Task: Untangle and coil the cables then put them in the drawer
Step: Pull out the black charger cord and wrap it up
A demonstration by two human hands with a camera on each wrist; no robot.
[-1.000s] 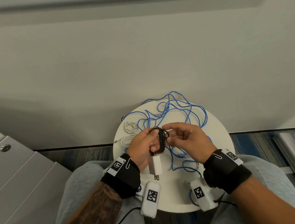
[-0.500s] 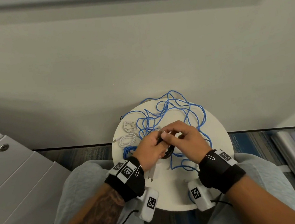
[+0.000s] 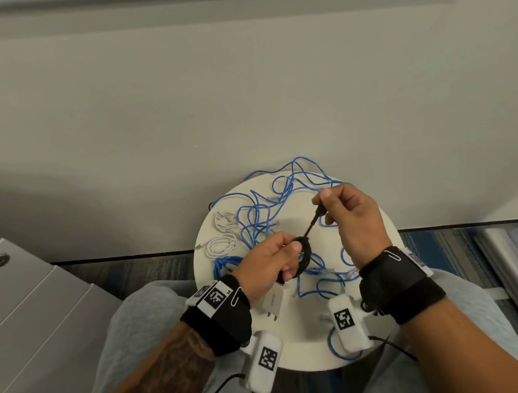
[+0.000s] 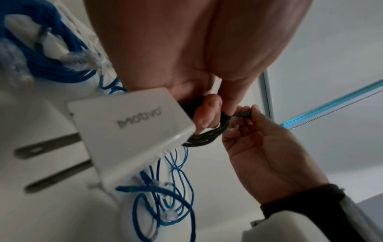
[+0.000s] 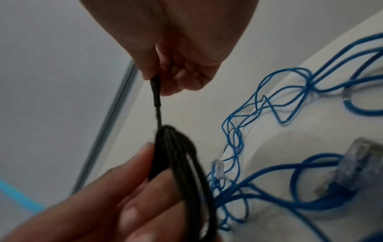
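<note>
Two hands work over the round surface (image 3: 303, 346): the left hand (image 3: 267, 268) grips a coiled black cable (image 3: 303, 256) (its white plug (image 3: 276, 302) hangs just below), while the right hand (image 3: 352, 218) pinches the cable's free end, held beyond the coil. Blue cables (image 3: 272, 207) sprawl tangled beyond both hands, white cables (image 3: 222, 244) left of them.

The left hand (image 4: 199, 54) comes down from 12 o'clock and grips a coil of black cable (image 4: 207, 135) in the middle. A white plug (image 4: 132, 135) hangs from the coil, its two metal prongs pointing to 8 o'clock. The right hand (image 4: 267, 157) reaches in from 4 o'clock and pinches the cable's black end. Blue cables (image 4: 165, 196) lie tangled at 6 and 10 o'clock.
</note>
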